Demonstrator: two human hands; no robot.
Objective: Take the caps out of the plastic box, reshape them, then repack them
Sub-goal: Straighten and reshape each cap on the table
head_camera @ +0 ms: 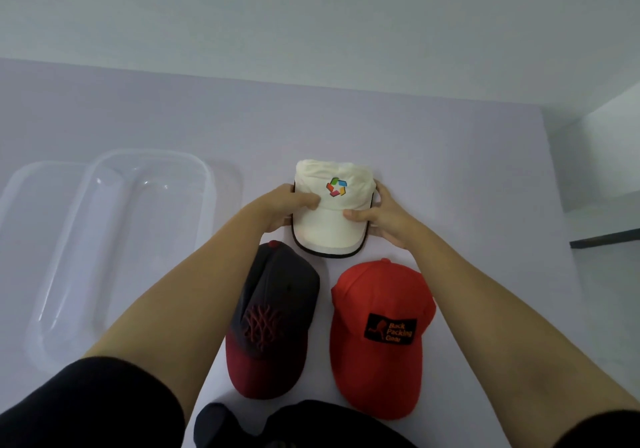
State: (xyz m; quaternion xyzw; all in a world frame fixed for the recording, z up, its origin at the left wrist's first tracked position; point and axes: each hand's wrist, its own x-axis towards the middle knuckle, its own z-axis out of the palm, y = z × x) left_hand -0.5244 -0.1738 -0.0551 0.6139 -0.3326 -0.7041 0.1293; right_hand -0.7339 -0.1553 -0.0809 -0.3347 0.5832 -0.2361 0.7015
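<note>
The pale lilac surface (450,156) is smooth and matt and carries everything. At its left stands the plastic box (138,239), clear, glossy, oblong with rounded corners and nothing inside. A second clear piece overlaps it on the far left; whether that is a lid I cannot tell.

Nearest the person on the right lies the red cap (377,336), plain woven cloth with a black patch lettered in orange and its brim pointing toward the person. Just beside it to the left lies the dark cap (273,316), charcoal crown with raised maroon stitching and a maroon brim.

Beyond these two, near the middle of the surface, is the white cap (332,212), soft cream fabric with a multicoloured logo and a dark-edged brim. It sits between both hands. The left hand (287,208) grips its left side, thumb on top and fingers curled under. The right hand (384,219) grips the right side, thumb lying where brim meets crown.
</note>
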